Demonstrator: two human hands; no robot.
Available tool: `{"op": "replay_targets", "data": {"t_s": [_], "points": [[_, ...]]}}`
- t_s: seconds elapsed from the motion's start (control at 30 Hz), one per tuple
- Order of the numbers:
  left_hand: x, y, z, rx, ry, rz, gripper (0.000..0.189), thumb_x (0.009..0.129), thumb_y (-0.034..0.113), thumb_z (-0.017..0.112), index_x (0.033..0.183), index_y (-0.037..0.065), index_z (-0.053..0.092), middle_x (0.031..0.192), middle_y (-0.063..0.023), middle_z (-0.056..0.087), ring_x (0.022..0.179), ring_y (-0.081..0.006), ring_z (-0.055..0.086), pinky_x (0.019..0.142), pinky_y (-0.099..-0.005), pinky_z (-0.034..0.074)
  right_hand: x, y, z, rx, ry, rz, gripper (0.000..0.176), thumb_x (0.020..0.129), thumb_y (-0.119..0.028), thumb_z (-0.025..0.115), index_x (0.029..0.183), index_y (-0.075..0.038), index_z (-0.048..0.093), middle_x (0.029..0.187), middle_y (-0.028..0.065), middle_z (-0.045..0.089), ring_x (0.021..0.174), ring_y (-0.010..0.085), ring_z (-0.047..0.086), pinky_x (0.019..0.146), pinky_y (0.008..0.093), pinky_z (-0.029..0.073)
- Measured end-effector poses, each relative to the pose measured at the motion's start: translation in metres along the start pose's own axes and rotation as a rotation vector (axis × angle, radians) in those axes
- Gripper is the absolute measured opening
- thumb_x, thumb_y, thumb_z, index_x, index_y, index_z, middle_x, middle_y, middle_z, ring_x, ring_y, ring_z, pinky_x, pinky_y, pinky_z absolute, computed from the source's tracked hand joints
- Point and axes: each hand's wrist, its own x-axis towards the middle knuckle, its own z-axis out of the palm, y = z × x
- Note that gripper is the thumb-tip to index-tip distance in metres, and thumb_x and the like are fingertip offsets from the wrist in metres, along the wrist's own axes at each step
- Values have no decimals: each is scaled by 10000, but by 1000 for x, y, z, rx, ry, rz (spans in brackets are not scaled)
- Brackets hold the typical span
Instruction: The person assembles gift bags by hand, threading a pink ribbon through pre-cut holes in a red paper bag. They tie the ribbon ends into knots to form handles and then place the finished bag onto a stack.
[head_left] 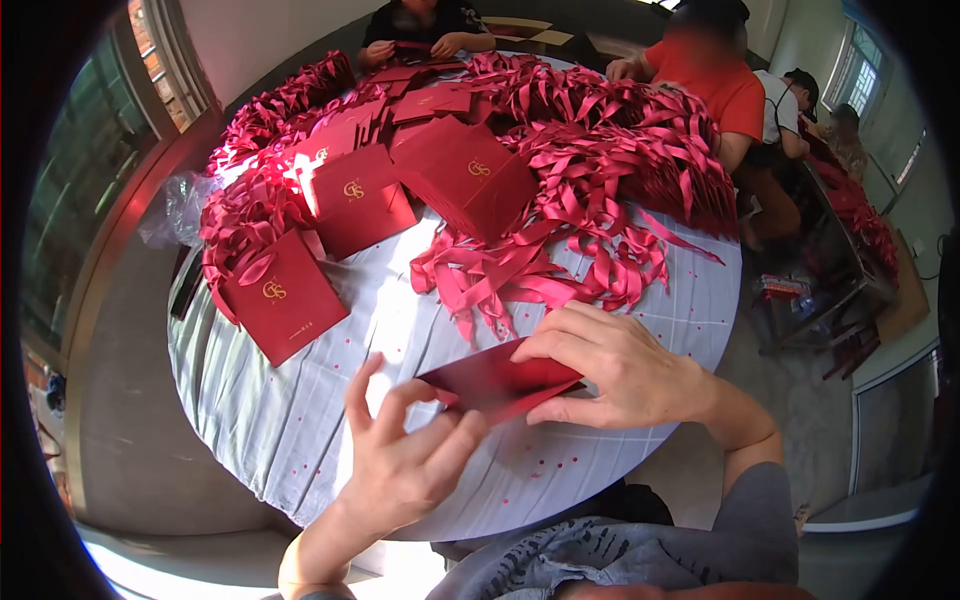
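Observation:
Above the near side of the table I hold a small dark red paper gift bag [480, 385], tilted, with its opening spread apart. My right hand [625, 370] grips its right end, thumb below and fingers over the top edge. At the left end, my left hand [405, 455] has curled fingers against the bag, while one finger sticks up away from it. Just beyond lies a loose heap of red ribbons [540, 265]. A stack of red bags with gold lettering [470, 175] sits behind that heap.
A white cloth [230, 400] covers the round table, dotted with small red bits. More ribboned bags [285, 300] stand at left, near crumpled clear plastic [180, 205]. Piled ribbons [640, 130] fill the far right. Other people sit across the table and at another table on the right.

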Motion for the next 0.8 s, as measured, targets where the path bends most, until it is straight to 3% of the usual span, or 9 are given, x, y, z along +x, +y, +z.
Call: {"op": "replay_targets", "data": {"t_s": [0.07,0.13,0.17,0.27,0.5,0.63,0.7,0.73,0.8], "points": [[-4,-11,-5,-36,-15,-70,150,653,77,666,796,116,643,683,45,570,779,-166,532,931,-485,395,12,16,-6,242,-51,-162,366,806,-296,693,1033,-30,585,965,106,538,884,245,553,731,326,472],[-8,-25,-13,-167,58,-209,188,624,-36,659,765,87,633,696,-9,598,654,-215,567,639,-356,475,28,33,-1,711,107,3,209,910,-193,573,1042,-39,624,1039,81,525,878,183,554,804,306,455],[-12,-33,-17,-178,125,-307,220,607,-87,649,773,56,627,701,-52,601,631,-255,572,579,-349,448,40,43,1,580,231,69,213,936,-164,528,1023,-7,643,1004,100,596,987,198,556,850,294,440],[-30,-56,-21,-191,237,-709,162,772,-8,682,909,-20,594,796,-143,626,721,-242,615,673,-307,473,65,93,43,151,178,-7,117,834,-59,597,921,-30,669,888,70,634,880,222,581,803,317,447],[-36,-75,-4,-174,254,-819,147,870,12,559,1015,-10,574,849,-137,640,776,-233,618,716,-286,465,59,119,106,-210,38,-115,123,732,-136,681,838,-79,652,810,31,583,841,236,512,788,351,426],[-33,-84,0,-310,243,-806,167,866,-8,550,1031,-5,573,850,-124,643,782,-177,606,722,-271,456,62,109,72,106,116,-126,72,777,-64,653,846,-44,648,856,46,647,840,189,600,777,310,450],[-30,-88,8,-402,261,-763,168,864,-12,551,1031,-8,572,853,-111,646,811,-153,599,743,-265,454,59,79,50,583,143,258,44,830,-18,615,864,-3,639,846,41,650,772,123,610,701,252,478],[-26,-89,9,-497,213,-773,180,866,-12,553,1046,-18,564,880,-96,646,845,-141,595,775,-264,454,60,64,42,582,257,136,57,869,4,577,894,27,622,861,43,643,753,70,593,666,204,483],[-22,-91,20,-700,190,-749,190,871,-8,554,1061,-26,555,903,-91,639,864,-138,593,793,-267,456,57,25,23,889,277,245,76,867,8,577,929,35,610,859,52,638,766,78,598,696,212,491]]}}
